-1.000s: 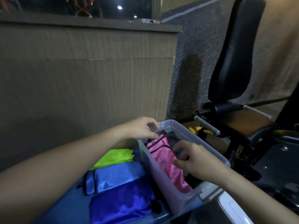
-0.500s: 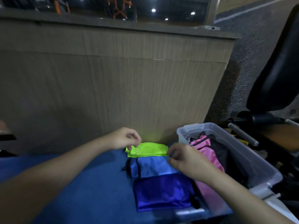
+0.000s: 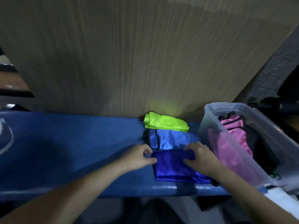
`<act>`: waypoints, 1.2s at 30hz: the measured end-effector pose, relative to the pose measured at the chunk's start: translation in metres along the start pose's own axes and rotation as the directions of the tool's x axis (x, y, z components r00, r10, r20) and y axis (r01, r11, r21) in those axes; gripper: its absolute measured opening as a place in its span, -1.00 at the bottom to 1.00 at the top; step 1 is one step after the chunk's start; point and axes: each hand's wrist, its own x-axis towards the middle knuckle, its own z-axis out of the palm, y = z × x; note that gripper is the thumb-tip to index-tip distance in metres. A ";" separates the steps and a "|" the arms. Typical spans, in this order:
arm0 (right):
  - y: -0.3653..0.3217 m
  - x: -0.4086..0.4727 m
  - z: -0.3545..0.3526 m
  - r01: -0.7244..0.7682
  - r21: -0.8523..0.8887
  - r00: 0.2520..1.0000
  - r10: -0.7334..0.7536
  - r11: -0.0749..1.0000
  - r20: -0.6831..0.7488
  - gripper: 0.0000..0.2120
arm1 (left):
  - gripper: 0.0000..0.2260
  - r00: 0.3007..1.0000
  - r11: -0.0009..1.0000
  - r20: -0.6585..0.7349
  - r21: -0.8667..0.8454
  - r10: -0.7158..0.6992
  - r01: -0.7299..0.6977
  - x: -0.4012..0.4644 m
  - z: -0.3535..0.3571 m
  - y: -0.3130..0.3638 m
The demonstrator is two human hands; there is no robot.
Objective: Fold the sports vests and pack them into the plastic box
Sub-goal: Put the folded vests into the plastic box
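Three folded vests lie in a row on the blue table (image 3: 64, 151): a neon green vest (image 3: 165, 122) at the back, a light blue vest (image 3: 169, 140) in the middle and a dark blue vest (image 3: 174, 168) nearest me. My left hand (image 3: 139, 157) pinches the dark blue vest's far left corner. My right hand (image 3: 202, 157) rests on its far right edge, fingers curled over the fabric. The clear plastic box (image 3: 210, 110) stands at the right and holds a folded pink vest (image 3: 236, 139) beside something dark.
A wooden panel wall (image 3: 145, 54) rises directly behind the table. Dark gym equipment (image 3: 288, 88) sits past the box at the right. The table's front edge runs just below the dark blue vest.
Both hands have left the box, passed over the green vest and come down onto the dark blue vest. My view has swung left and downward.
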 end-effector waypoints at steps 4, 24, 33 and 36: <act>0.012 -0.005 0.015 -0.092 -0.016 0.995 0.093 0.996 0.024 -0.38 | -0.55 0.996 0.995 -0.084 0.090 -0.039 0.046 -0.001 0.024 0.009; -0.014 -0.045 0.052 -0.067 0.062 0.998 0.066 0.996 0.017 -0.32 | -0.38 0.997 0.951 -0.029 0.301 -0.067 0.073 -0.022 0.026 -0.002; 0.007 -0.039 0.025 -0.125 0.011 0.990 0.124 0.992 0.061 -0.14 | -0.24 0.996 0.961 -0.002 0.262 -0.087 0.084 -0.034 0.017 -0.005; 0.017 -0.039 0.022 -0.173 0.014 0.970 0.168 0.985 0.176 -0.05 | -0.35 0.997 0.958 -0.011 0.274 -0.082 0.082 -0.033 0.018 -0.004</act>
